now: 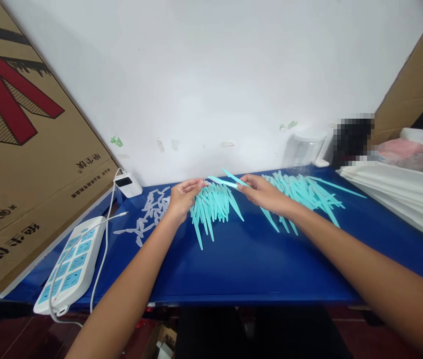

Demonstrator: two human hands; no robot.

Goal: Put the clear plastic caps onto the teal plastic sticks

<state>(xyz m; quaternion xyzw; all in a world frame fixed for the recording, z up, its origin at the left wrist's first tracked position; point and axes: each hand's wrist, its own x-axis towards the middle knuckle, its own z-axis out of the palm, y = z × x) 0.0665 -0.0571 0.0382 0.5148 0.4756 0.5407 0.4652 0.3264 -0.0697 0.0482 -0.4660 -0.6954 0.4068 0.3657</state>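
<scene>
Centre frame: right hand (pixel 259 193) pinches slim turquoise plastic sticks (pixel 226 183) | left hand (pixel 184 197): fingertips pressed together, contents unclear | step: apparently presenting sticks leftward; next calls for steady alignment

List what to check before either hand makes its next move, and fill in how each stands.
1. Right hand has a grip on a teal stick: ok, pinched between thumb and fingers.
2. Left hand has a piece in its fingertips: cannot tell, too small to make out.
3. Small translucent pieces near the left hand: ok, scattered beside it.
4. Middle teal pile apart from the right teal pile: ok, blue tabletop shows between them.
5. Right teal pile lined up: not ok, sticks cross at different angles.
6. White cable clear of the left forearm: cannot tell.
</scene>
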